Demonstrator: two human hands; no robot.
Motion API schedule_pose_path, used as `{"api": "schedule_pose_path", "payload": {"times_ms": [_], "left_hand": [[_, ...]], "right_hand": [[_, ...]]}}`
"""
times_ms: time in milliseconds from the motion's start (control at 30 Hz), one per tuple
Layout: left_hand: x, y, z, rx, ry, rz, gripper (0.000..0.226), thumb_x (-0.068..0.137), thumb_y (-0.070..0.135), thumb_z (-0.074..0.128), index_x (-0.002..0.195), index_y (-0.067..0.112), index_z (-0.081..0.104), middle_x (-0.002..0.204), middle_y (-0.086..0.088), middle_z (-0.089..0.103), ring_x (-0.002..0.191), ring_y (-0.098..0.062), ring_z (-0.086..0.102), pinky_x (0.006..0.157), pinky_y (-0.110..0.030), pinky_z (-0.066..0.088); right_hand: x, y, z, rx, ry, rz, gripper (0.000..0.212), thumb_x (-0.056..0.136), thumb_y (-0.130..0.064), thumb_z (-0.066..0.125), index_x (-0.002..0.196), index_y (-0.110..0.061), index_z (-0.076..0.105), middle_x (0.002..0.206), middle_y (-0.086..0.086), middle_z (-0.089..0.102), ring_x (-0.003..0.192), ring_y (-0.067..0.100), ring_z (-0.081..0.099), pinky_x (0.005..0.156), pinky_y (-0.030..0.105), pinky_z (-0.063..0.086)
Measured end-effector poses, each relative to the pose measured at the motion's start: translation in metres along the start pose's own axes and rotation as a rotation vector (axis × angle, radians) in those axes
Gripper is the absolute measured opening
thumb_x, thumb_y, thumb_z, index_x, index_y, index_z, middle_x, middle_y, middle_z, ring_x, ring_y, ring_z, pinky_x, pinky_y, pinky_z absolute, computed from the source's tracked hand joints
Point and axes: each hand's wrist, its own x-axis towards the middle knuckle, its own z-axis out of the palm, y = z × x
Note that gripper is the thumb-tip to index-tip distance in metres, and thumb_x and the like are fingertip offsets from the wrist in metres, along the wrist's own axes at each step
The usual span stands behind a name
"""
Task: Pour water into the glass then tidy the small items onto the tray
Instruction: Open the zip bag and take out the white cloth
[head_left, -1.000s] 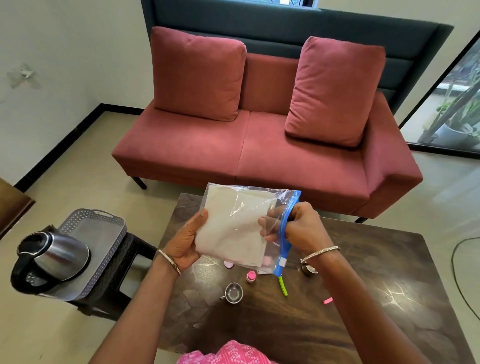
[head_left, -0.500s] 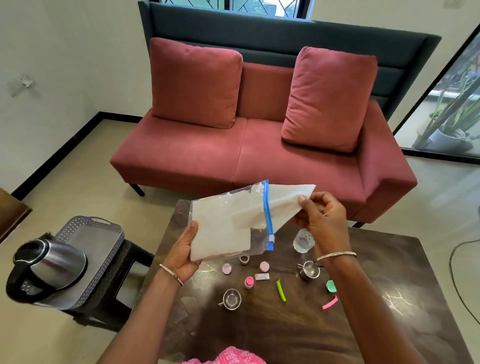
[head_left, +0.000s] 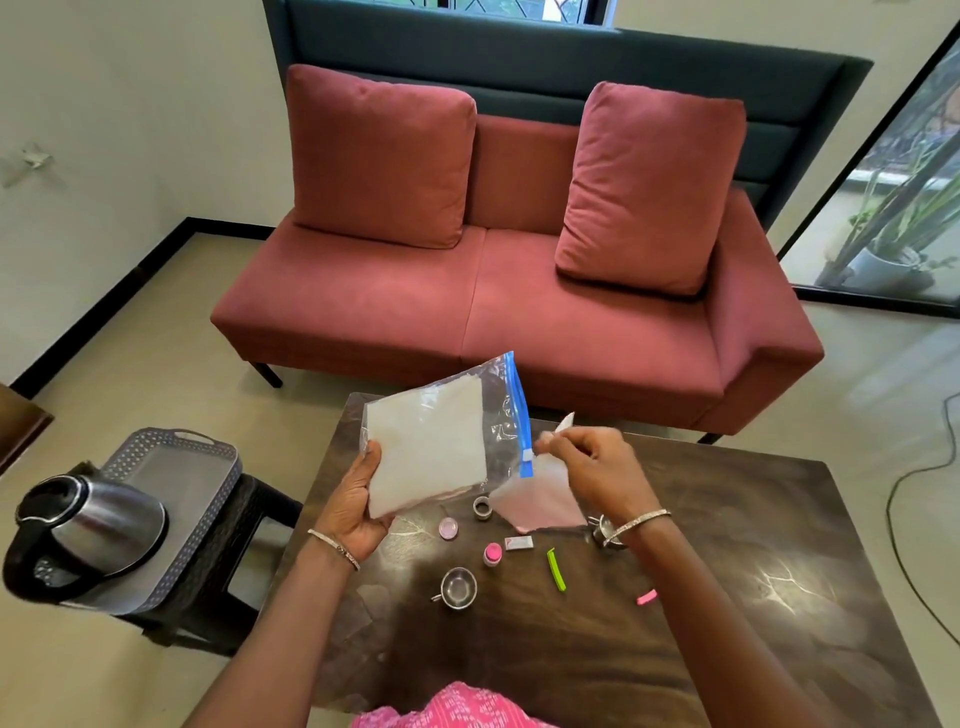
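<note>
Trouble lies in the sheet (head_left: 540, 506) pinched by the fingers of your right hand (head_left: 597, 473) while your left hand (head_left: 353, 512) grips the bag (head_left: 441, 447): dragged low, it may sweep the small items (head_left: 492, 553) off the worktop (head_left: 727, 597), well apart from the tray (head_left: 171, 467) at left.

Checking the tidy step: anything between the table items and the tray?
The kettle sits on the near end of the tray; far end bare. Also, left hand grips the zip bag, right hand pinches a white sheet.
</note>
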Motion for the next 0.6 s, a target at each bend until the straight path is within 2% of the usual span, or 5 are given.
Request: {"api": "schedule_pose_path", "payload": {"times_ms": [100,200,267,400,600], "left_hand": [[-0.002,0.002,0.007,0.040,0.029,0.027,0.040,0.088,0.034,0.063,0.126,0.022,0.059,0.123,-0.010,0.068,0.107,-0.031,0.068,0.067,-0.045,0.061],[-0.005,0.001,0.014,0.123,0.074,0.021,0.047,0.087,0.033,0.064,0.132,0.019,0.054,0.127,-0.012,0.065,0.112,-0.032,0.065,0.075,-0.050,0.060],[-0.006,-0.004,0.023,0.314,0.244,0.058,0.058,0.088,0.032,0.067,0.138,0.012,0.045,0.130,-0.014,0.060,0.115,-0.033,0.061,0.084,-0.046,0.058],[-0.019,-0.009,0.047,0.919,0.592,0.545,0.052,0.081,0.037,0.073,0.125,0.025,0.051,0.120,0.001,0.061,0.107,-0.017,0.060,0.088,-0.035,0.050],[-0.042,-0.024,0.094,1.453,-0.269,0.956,0.036,0.074,0.050,0.078,0.105,0.033,0.068,0.103,0.021,0.068,0.100,-0.001,0.060,0.079,-0.015,0.047]], "right_hand": [[0.000,-0.006,0.009,0.082,-0.083,0.055,0.071,0.086,-0.061,0.061,0.057,0.003,0.050,0.047,-0.005,0.030,0.045,0.009,0.026,0.046,0.021,0.024],[0.000,-0.007,0.011,0.043,-0.108,0.060,0.047,0.087,-0.050,0.066,0.070,-0.007,0.076,0.046,-0.005,0.047,0.046,0.005,0.037,0.053,0.020,0.034],[0.003,-0.007,0.010,0.163,-0.113,0.077,0.046,0.087,-0.043,0.069,0.080,0.002,0.075,0.066,0.024,0.060,0.061,0.019,0.046,0.065,0.032,0.040],[0.006,-0.006,0.019,0.291,-0.008,0.148,0.044,0.082,-0.042,0.075,0.073,0.000,0.076,0.069,0.026,0.067,0.063,0.022,0.050,0.065,0.035,0.042],[0.016,0.003,0.033,0.365,0.071,0.308,0.051,0.076,-0.039,0.079,0.038,-0.012,0.058,0.043,0.001,0.047,0.049,0.021,0.044,0.056,0.034,0.039]]}}
